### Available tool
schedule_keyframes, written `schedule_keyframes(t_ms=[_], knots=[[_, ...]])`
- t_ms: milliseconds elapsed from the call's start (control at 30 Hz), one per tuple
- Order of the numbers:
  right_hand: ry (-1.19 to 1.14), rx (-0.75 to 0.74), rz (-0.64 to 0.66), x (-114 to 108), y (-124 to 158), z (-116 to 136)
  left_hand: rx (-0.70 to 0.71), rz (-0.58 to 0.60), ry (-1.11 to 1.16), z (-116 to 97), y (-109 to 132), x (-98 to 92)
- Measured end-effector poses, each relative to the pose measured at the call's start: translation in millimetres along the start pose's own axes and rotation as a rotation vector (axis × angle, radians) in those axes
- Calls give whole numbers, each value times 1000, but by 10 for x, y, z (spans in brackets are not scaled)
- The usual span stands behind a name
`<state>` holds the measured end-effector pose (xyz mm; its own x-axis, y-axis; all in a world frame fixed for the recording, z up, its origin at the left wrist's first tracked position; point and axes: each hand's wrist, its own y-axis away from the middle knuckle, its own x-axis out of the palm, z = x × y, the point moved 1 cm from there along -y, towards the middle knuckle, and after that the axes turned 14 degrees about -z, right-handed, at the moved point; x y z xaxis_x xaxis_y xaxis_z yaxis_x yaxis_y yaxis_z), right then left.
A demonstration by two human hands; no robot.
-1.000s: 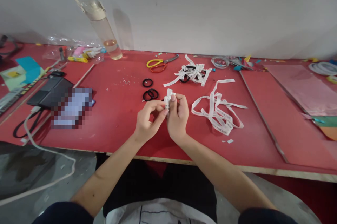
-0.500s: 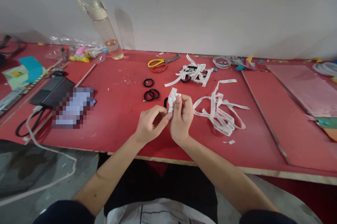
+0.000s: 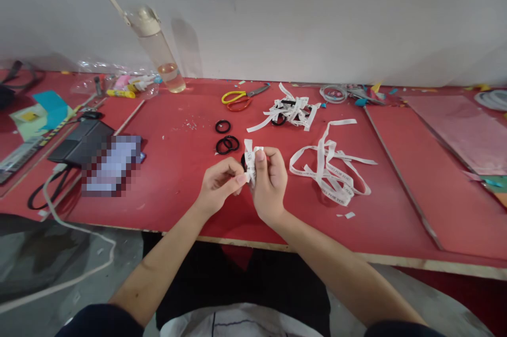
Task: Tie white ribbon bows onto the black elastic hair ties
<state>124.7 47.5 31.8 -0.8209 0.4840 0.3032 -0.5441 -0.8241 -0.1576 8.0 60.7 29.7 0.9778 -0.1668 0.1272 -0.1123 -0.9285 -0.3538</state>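
Observation:
Both my hands meet over the red table [image 3: 178,178]. My left hand [image 3: 217,185] pinches the lower end of a short white printed ribbon piece [image 3: 250,159]. My right hand [image 3: 270,181] is closed round the same ribbon and a black hair ring, of which only a sliver shows behind my fingers. Three loose black hair rings [image 3: 225,141] lie just beyond my hands. A long tangle of white ribbon [image 3: 330,165] lies to the right. A pile of ribbon-wrapped pieces [image 3: 291,110] sits farther back.
Yellow-handled scissors [image 3: 240,96] lie near the wall. A clear bottle [image 3: 158,46] leans against the wall at the back left. A dark tablet [image 3: 77,141], a blurred screen and cables are at the left. Pink sheets [image 3: 455,125] and scraps cover the right side.
My hands have dropped slightly toward me with the ribbon. My left fingers slid down to its lower end, and the ribbon's top now stands up above my right thumb.

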Motion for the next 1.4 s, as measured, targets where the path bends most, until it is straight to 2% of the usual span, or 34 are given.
schedule_keyframes(t_ms=[167, 300, 367, 533, 633, 733, 867, 933, 1167, 1333, 1400], knots=[[175, -178, -67, -14, -50, -54, -28, -80, -150, 36, -27, 81], [290, -278, -10, -14, -64, -121, 83, -286, -339, 22, -52, 145], [308, -292, 20, -15, -53, -151, 160, -367, -471, -11, -68, 180], [291, -261, 0, -12, -45, -172, 287, -435, -589, -50, -100, 272], [226, -175, -60, 0, -90, -154, 294, -403, -486, -13, -82, 291], [154, -109, -131, 7, -152, -134, 245, -292, -390, 21, -47, 261], [143, -139, -147, 9, -192, -103, 320, -160, -424, -4, -24, 171], [162, -158, -139, 11, -187, -88, 356, -153, -466, -24, -22, 126], [144, -150, -92, 8, -131, -52, 337, -172, -499, -56, 13, 60], [172, -161, -94, -3, -123, -20, 344, -38, -405, -103, -8, 49], [163, -142, -85, -5, -124, -20, 364, -17, -414, -114, -25, 41]])
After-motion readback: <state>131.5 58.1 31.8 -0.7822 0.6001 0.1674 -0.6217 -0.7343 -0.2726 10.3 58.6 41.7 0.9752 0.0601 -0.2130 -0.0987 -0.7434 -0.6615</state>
